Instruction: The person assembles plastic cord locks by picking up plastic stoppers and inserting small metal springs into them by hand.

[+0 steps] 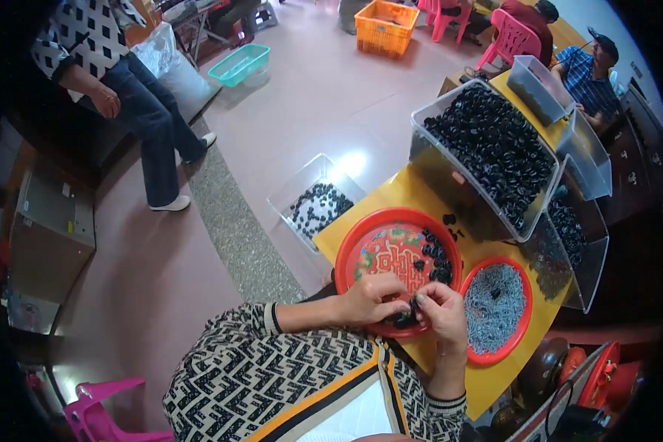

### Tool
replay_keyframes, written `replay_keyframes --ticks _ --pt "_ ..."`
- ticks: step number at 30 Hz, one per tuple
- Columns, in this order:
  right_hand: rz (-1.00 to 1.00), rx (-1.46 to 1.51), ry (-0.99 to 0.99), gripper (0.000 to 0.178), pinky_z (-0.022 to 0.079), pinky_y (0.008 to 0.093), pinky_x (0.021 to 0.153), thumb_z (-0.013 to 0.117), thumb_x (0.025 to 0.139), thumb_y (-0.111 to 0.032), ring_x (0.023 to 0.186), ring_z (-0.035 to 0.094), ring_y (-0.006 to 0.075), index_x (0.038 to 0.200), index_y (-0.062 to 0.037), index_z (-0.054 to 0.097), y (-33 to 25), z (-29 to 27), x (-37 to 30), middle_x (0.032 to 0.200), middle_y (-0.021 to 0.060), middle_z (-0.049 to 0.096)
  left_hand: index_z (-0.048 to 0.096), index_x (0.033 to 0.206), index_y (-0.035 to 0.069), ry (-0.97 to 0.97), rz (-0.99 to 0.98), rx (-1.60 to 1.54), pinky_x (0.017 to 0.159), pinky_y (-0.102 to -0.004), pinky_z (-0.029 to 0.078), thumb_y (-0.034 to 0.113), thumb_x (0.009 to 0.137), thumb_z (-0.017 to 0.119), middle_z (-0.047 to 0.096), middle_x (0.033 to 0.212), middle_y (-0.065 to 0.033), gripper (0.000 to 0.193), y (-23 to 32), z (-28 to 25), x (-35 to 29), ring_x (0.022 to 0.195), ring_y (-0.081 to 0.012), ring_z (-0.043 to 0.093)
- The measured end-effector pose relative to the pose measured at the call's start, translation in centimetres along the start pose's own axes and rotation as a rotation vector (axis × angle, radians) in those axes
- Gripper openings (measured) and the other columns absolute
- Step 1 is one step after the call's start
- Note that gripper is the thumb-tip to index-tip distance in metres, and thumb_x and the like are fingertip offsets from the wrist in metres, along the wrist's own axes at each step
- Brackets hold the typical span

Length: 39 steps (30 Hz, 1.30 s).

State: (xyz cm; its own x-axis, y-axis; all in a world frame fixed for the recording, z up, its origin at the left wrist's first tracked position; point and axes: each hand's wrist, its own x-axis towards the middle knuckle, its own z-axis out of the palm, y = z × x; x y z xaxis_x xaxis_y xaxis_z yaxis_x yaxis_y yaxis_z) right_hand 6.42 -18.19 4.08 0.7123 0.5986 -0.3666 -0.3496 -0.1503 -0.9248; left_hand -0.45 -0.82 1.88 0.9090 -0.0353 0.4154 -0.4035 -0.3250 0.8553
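Both of my hands are close together over the near rim of a red round tray [344,247] with a printed pattern. My right hand [443,313] pinches a small black part [414,303] between thumb and fingers. Beside it, my left hand [379,298] has its fingers curled and closed; what they hold, if anything, is hidden. Several black ring-like parts [438,258] lie along the tray's right side, and more dark parts [404,320] sit below my hands. At the right, a red-rimmed dish [528,295] holds a heap of small silvery pins or screws [493,313].
A large clear bin [438,158] heaped with black parts stands on the yellow table [376,195], among other clear bins [541,88]. Another clear box [280,202] with small black pieces is left of the table. A person [151,110] stands far left; a seated person [589,77] is far right.
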Motion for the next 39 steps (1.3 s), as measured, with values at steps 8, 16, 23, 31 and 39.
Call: replay_keyframes --ticks 8,16,23,31,39 --pt "-0.178 -0.079 0.333 0.006 0.038 0.018 0.04 0.055 0.08 -0.009 0.046 0.048 0.0064 0.078 -0.0037 0.054 -3.4 -5.1 -2.2 0.061 0.0001 0.052 0.055 0.077 -0.001 -0.027 0.003 0.017 0.056 -0.0329 0.044 0.005 0.07 0.064 0.054 0.07 -0.0127 0.013 -0.2 0.5 -0.6 0.065 -0.0259 0.055" --pt "-0.432 -0.198 0.502 0.011 0.035 0.0216 0.041 0.054 0.081 -0.01 0.046 0.045 0.0081 0.075 -0.0008 0.054 -6.7 -13.6 -0.3 0.06 0.0013 0.048 0.056 0.077 0.002 -0.016 0.013 0.135 0.053 -0.0329 0.043 0.005 0.068 0.064 0.053 0.066 -0.0117 0.013 -1.3 0.2 -0.6 0.06 -0.0258 0.055" --pt "-0.581 -0.2 1.045 0.021 0.046 0.0217 0.054 0.052 0.084 -0.014 0.062 0.058 0.013 0.092 0.005 0.056 -13.1 -20.8 1.0 0.072 0.0081 0.058 0.056 0.078 -0.001 -0.071 -0.001 0.083 0.051 -0.0295 0.042 -0.002 0.067 0.064 0.053 0.065 -0.0112 0.014 -0.4 0.2 0.5 0.057 -0.0225 0.053" --pt "-0.393 -0.33 0.352 0.012 0.044 0.0229 0.058 0.049 0.08 -0.006 0.062 0.052 0.0112 0.085 0.0019 0.056 -4.7 -9.2 -8.4 0.072 0.0063 0.055 0.056 0.079 -0.002 -0.019 0.002 0.145 0.052 -0.0291 0.043 -0.002 0.068 0.064 0.053 0.066 -0.0115 0.014 -1.4 -0.3 0.0 0.059 -0.0226 0.053" --pt "0.317 -0.291 0.288 0.016 0.042 0.0276 0.057 0.049 0.079 -0.012 0.061 0.054 0.018 0.08 0.0014 0.059 19.9 -2.9 -15.6 0.066 0.0076 0.056 0.056 0.078 -0.002 0.011 -0.003 0.171 0.051 -0.0285 0.043 -0.001 0.069 0.063 0.054 0.068 -0.0121 0.011 -2.6 -1.8 0.6 0.059 -0.0209 0.054"
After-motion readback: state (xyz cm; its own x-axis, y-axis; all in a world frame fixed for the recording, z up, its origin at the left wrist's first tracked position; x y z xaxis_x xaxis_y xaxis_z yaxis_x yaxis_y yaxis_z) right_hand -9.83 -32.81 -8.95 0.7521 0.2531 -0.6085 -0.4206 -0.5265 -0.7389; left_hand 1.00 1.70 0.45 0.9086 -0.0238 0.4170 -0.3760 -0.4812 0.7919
